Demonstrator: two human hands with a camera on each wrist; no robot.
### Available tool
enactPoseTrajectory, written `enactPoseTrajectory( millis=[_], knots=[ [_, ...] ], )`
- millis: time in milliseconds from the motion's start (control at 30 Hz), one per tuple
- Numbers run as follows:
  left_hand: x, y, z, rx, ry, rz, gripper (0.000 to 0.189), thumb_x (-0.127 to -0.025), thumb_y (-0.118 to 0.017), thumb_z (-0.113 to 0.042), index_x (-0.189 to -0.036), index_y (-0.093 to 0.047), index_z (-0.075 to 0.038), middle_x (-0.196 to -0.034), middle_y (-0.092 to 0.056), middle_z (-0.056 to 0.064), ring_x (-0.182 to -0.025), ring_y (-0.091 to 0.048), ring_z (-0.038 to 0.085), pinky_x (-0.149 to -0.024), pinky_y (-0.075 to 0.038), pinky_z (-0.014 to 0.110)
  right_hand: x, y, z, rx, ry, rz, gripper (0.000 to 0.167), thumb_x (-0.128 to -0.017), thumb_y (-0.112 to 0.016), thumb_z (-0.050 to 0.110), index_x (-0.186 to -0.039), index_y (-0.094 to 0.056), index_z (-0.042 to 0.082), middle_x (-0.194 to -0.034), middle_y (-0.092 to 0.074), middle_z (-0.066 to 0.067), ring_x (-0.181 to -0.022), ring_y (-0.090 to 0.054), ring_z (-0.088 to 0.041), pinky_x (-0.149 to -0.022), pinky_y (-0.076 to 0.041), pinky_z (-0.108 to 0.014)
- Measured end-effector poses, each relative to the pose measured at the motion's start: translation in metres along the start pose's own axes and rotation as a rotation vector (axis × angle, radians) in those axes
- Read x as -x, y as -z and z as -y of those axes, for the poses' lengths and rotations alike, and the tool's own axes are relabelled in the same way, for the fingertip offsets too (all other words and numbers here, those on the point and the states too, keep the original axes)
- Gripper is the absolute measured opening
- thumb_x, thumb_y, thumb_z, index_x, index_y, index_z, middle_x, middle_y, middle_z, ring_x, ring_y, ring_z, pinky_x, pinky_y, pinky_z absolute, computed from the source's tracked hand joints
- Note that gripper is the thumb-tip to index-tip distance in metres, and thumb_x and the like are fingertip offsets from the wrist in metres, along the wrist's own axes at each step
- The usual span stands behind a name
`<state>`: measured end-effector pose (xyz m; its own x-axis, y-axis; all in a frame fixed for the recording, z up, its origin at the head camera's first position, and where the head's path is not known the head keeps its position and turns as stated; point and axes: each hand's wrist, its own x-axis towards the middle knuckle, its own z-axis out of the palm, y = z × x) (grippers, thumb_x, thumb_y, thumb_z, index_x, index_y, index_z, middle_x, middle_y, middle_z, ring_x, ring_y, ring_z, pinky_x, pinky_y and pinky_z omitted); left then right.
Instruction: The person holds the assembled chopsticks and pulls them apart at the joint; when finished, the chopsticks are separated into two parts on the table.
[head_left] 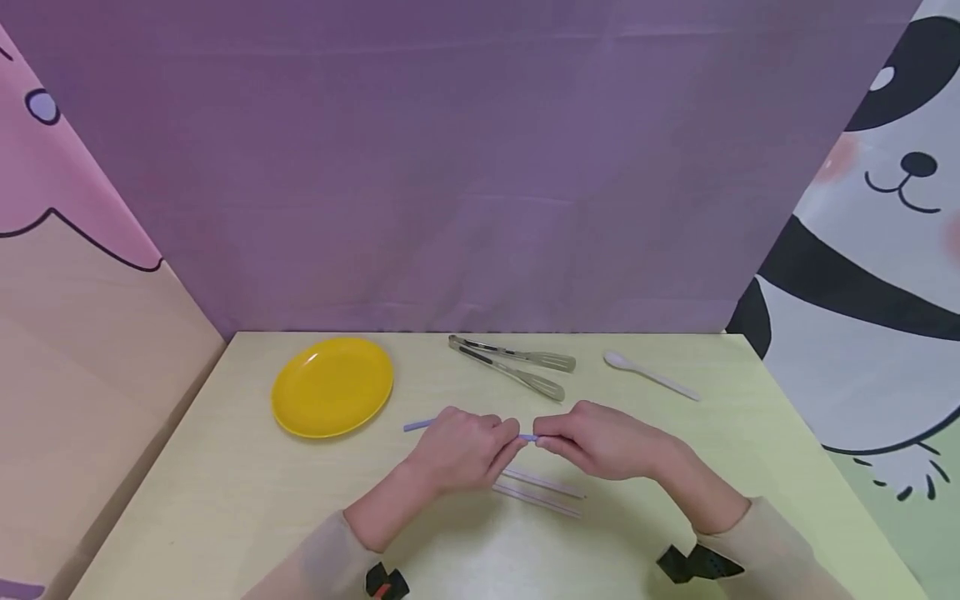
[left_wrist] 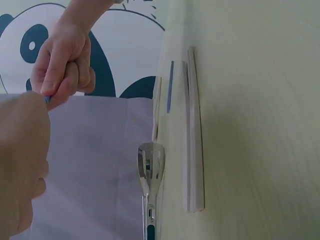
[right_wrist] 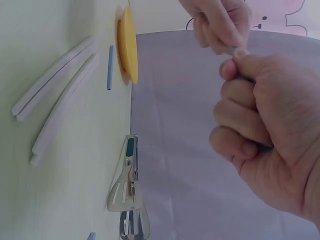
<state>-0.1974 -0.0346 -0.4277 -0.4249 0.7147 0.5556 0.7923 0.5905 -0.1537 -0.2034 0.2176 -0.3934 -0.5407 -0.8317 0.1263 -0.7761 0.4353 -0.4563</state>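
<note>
My left hand (head_left: 468, 446) and right hand (head_left: 600, 442) face each other over the middle of the table. Both have curled fingers and grip one thin blue stick (head_left: 528, 437), of which only a short length shows between the thumbs; the fists hide the rest. In the right wrist view a blue piece (right_wrist: 110, 67) lies on the table beside the yellow plate. Another blue piece (left_wrist: 170, 87) lies near the spoon in the left wrist view. Below the hands rest several long pale pink sticks (head_left: 543, 496), side by side in two groups.
A yellow plate (head_left: 330, 387) stands at the back left. Metal tongs (head_left: 517, 367) lie spread at the back middle, and a pale spoon (head_left: 645, 373) sits to their right. A purple cloth wall (head_left: 480, 167) rises behind the table's far edge.
</note>
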Motion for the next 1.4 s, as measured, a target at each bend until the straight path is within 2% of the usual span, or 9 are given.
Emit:
enactPoseTrajectory(
  millis=[167,333,400,667,833,967,1100,1233,1400],
  knots=[
    [-0.002,0.004,-0.012,-0.021,0.155,0.05,0.039,-0.104,-0.069,-0.036,-0.074,-0.049,-0.018,-0.056,-0.025,-0.01,-0.047,-0.02,0.005,-0.048,-0.006,0.019,-0.003,0.004,-0.003,0.02,-0.022,-0.014,0.034,-0.112,-0.054,0.019,-0.08,-0.044,0.019,-0.068,-0.021,0.017,-0.059,-0.015,0.007,-0.058,-0.02,-0.014],
    [-0.006,0.009,-0.023,0.057,0.297,0.107,0.038,-0.106,-0.065,-0.033,-0.076,-0.05,-0.016,-0.057,-0.023,-0.009,-0.046,-0.023,0.007,-0.045,-0.01,0.018,-0.002,0.009,-0.002,-0.001,-0.042,-0.031,0.033,-0.112,-0.055,0.019,-0.08,-0.046,0.019,-0.07,-0.022,0.017,-0.06,-0.016,0.006,-0.06,-0.022,-0.014],
    [-0.006,0.011,-0.024,0.071,0.278,0.117,0.038,-0.107,-0.065,-0.033,-0.077,-0.05,-0.016,-0.057,-0.022,-0.009,-0.047,-0.021,0.006,-0.046,-0.01,0.018,0.0,0.011,-0.001,-0.036,-0.026,-0.021,0.032,-0.112,-0.055,0.018,-0.08,-0.048,0.02,-0.069,-0.024,0.017,-0.06,-0.017,0.007,-0.06,-0.023,-0.013],
    [0.001,0.015,-0.013,-0.019,0.012,0.066,0.037,-0.103,-0.07,-0.037,-0.078,-0.051,-0.018,-0.055,-0.028,-0.01,-0.048,-0.015,0.004,-0.051,-0.004,0.018,0.006,0.012,-0.001,-0.183,0.098,0.038,0.026,-0.111,-0.056,0.014,-0.086,-0.058,0.019,-0.064,-0.034,0.008,-0.059,-0.023,0.01,-0.056,-0.025,-0.012],
    [0.0,0.006,-0.017,-0.081,0.108,0.02,0.036,-0.101,-0.074,-0.035,-0.08,-0.051,-0.017,-0.052,-0.034,-0.008,-0.046,-0.018,0.005,-0.05,-0.004,0.018,0.0,0.009,-0.011,-0.172,0.063,0.001,0.026,-0.111,-0.057,0.014,-0.085,-0.056,0.018,-0.066,-0.033,0.009,-0.059,-0.022,0.008,-0.058,-0.026,-0.013],
    [0.0,0.0,-0.019,-0.032,0.185,0.014,0.034,-0.102,-0.072,-0.031,-0.08,-0.051,-0.015,-0.051,-0.035,-0.008,-0.044,-0.026,0.005,-0.048,-0.006,0.016,-0.004,0.009,-0.013,-0.138,0.0,0.002,0.027,-0.111,-0.056,0.019,-0.085,-0.056,0.02,-0.069,-0.032,0.014,-0.06,-0.023,0.007,-0.06,-0.027,-0.013],
    [0.001,0.0,-0.011,0.021,0.105,0.018,0.037,-0.102,-0.073,-0.032,-0.078,-0.05,-0.016,-0.056,-0.024,-0.01,-0.047,-0.02,0.004,-0.05,-0.006,0.016,-0.001,0.009,-0.012,-0.19,-0.011,0.029,0.026,-0.111,-0.057,0.019,-0.086,-0.059,0.02,-0.067,-0.031,0.014,-0.058,-0.024,0.006,-0.059,-0.026,-0.013],
    [0.002,0.001,-0.005,-0.028,0.013,0.001,0.041,-0.099,-0.077,-0.036,-0.076,-0.048,-0.018,-0.058,-0.019,-0.01,-0.05,-0.012,0.005,-0.053,-0.003,0.019,0.001,0.008,-0.012,-0.235,0.006,0.055,0.025,-0.111,-0.057,0.018,-0.087,-0.061,0.019,-0.065,-0.031,0.012,-0.057,-0.025,0.007,-0.057,-0.026,-0.013],
    [0.0,0.003,-0.011,-0.087,0.121,-0.04,0.038,-0.1,-0.076,-0.035,-0.078,-0.051,-0.017,-0.052,-0.029,-0.009,-0.046,-0.016,0.005,-0.05,-0.004,0.019,-0.006,0.012,-0.013,-0.177,0.024,0.0,0.024,-0.11,-0.058,0.015,-0.087,-0.06,0.019,-0.067,-0.033,0.012,-0.058,-0.023,0.007,-0.058,-0.026,-0.012]
  ],
)
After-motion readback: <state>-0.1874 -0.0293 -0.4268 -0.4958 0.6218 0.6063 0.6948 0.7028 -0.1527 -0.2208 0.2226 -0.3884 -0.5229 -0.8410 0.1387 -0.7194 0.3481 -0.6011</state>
